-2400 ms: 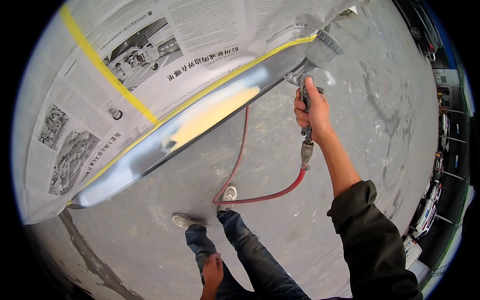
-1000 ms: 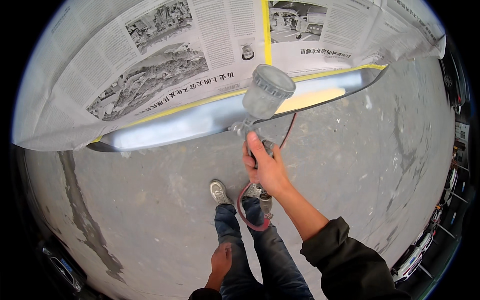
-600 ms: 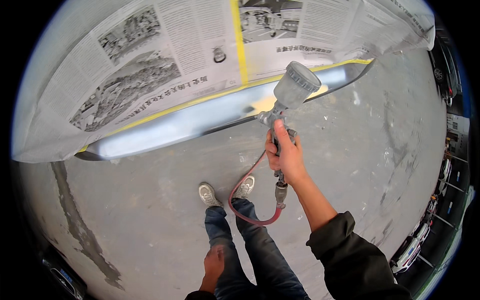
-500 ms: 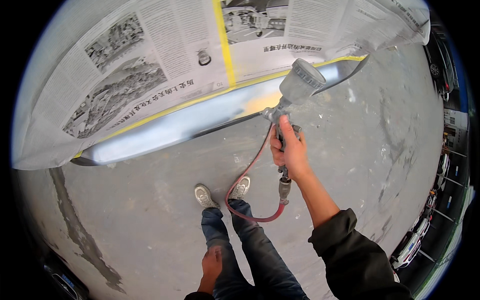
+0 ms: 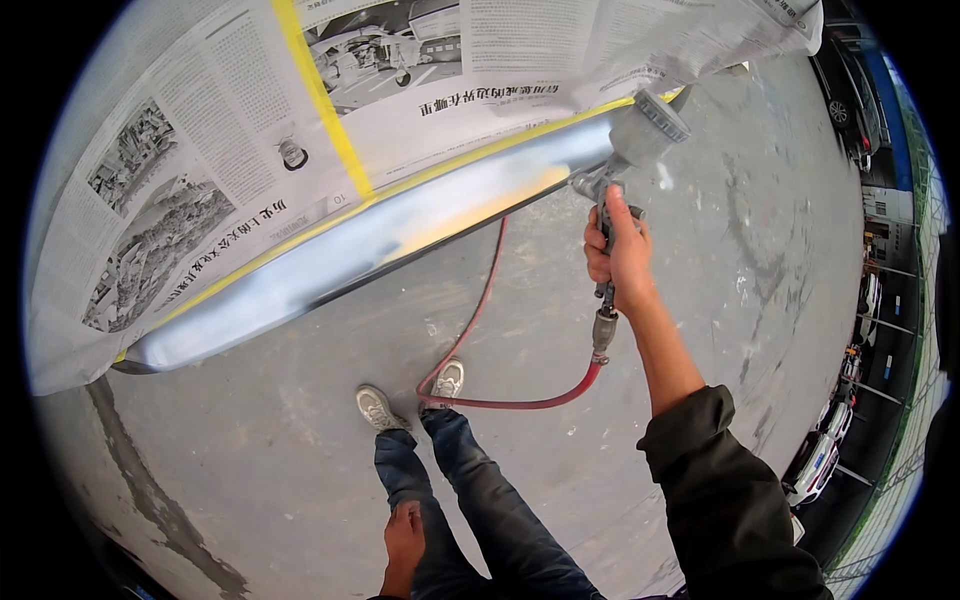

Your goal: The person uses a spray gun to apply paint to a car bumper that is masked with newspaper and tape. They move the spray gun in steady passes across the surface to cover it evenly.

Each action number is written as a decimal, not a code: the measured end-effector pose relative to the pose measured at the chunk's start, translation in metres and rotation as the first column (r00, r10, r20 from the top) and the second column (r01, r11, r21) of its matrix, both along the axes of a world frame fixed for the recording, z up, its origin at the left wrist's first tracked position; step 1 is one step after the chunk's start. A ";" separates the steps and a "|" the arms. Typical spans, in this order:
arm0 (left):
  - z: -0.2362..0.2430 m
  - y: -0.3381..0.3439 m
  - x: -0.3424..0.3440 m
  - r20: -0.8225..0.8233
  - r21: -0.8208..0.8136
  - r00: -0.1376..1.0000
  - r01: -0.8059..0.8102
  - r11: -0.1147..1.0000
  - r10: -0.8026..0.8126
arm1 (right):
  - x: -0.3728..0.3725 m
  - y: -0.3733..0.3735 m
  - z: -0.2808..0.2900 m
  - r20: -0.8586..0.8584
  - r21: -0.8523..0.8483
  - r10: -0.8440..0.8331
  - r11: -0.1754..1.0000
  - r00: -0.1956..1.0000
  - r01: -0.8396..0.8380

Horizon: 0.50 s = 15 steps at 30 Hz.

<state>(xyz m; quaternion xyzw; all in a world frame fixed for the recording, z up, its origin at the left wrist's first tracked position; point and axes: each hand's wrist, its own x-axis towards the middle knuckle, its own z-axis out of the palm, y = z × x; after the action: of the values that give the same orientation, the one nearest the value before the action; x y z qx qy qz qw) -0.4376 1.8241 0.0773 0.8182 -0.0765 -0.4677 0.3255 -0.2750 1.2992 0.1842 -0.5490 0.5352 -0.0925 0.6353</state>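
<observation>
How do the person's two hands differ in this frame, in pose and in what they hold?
The right hand is raised toward the masked panel and closed round the spray gun; the left hand hangs low beside the leg, holding nothing. The right arm is stretched forward, its sleeve pushed up; of the left, only the hand shows. Both hands are bare.
</observation>
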 end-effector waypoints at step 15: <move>0.008 0.001 0.009 0.000 0.030 0.999 0.039 0.999 -0.039 | 0.004 0.045 0.002 -0.012 0.024 0.007 1.000 1.000 -0.007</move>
<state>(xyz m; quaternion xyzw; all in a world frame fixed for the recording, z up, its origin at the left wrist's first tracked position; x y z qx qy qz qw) -0.4285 1.8253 0.0857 0.8214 -0.0855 -0.4748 0.3042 -0.2714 1.3438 0.1865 -0.5438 0.5382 -0.0807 0.6388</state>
